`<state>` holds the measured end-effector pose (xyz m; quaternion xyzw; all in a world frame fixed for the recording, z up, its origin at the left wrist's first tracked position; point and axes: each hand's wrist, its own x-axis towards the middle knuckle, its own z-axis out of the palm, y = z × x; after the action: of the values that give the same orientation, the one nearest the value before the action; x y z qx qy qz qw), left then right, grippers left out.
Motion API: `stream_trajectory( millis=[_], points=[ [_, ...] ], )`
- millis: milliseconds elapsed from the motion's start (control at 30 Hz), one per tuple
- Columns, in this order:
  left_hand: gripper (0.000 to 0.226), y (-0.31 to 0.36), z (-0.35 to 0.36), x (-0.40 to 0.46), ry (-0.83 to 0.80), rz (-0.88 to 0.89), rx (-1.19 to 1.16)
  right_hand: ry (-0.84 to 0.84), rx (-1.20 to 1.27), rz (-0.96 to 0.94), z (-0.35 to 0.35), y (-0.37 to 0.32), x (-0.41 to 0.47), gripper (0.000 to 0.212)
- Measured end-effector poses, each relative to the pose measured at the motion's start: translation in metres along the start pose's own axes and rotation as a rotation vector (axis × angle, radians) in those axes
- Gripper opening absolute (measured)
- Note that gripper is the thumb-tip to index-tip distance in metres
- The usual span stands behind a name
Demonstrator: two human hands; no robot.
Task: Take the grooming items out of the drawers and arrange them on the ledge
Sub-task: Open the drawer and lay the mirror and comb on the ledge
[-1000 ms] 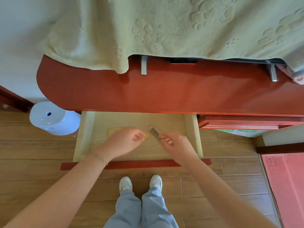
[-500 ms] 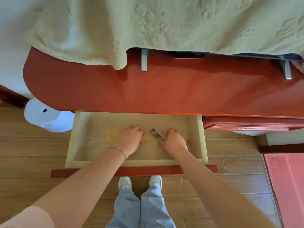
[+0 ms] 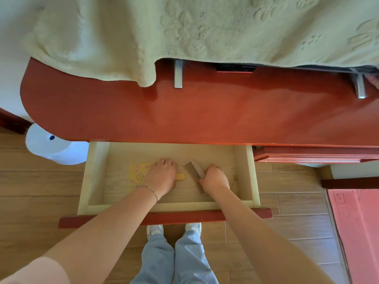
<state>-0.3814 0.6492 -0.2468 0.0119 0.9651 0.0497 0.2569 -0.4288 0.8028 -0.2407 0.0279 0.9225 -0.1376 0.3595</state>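
Observation:
The pale wooden drawer (image 3: 96, 175) stands pulled out below the red-brown ledge (image 3: 205, 115). Inside it lies a flat yellow item with a flower print (image 3: 139, 175). My left hand (image 3: 162, 175) covers its right part, fingers curled down onto it, and a yellow end sticks out beside the hand. A grey-brown fine-toothed comb (image 3: 192, 171) lies slanted in the drawer's middle. My right hand (image 3: 215, 177) grips the comb's lower part with curled fingers.
A pale green towel (image 3: 184, 27) hangs over the back of the ledge, with two metal brackets (image 3: 178, 74) below it. A white round container (image 3: 51, 148) stands on the floor at left. A shut red drawer (image 3: 307, 156) is at right, with a red mat (image 3: 359, 222) beyond it.
Both hands have dropped from above the drawer down into it. The left now rests on the yellow item and the right has closed on the comb.

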Motion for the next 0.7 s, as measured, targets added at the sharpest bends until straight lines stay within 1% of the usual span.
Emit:
stream_trajectory(
  millis=[133, 233, 367, 500, 600, 700],
  points=[
    [0.025, -0.006, -0.008, -0.001, -0.081, 0.022, -0.067, -0.06, 0.178, -0.015, -0.006, 0.006, -0.002, 0.02],
    [0.027, -0.015, -0.013, 0.002, -0.14, 0.041, -0.124, -0.119, 0.333, -0.019, -0.009, 0.012, -0.006, 0.023],
    [0.028, -0.021, -0.027, 0.003, -0.177, 0.046, -0.207, -0.167, 0.451, -0.026, -0.013, 0.017, -0.007, 0.023],
    [0.021, -0.023, -0.043, -0.001, -0.218, 0.075, -0.237, -0.219, 0.536, -0.073, -0.022, 0.02, -0.012, 0.018],
    [0.014, -0.023, -0.059, -0.006, -0.194, 0.081, -0.336, -0.25, 0.58, -0.119, -0.035, 0.024, -0.019, 0.022],
    [0.019, -0.02, -0.079, -0.01, -0.139, 0.092, -0.439, -0.295, 0.651, -0.151, -0.048, 0.026, -0.03, 0.022]
  ],
)
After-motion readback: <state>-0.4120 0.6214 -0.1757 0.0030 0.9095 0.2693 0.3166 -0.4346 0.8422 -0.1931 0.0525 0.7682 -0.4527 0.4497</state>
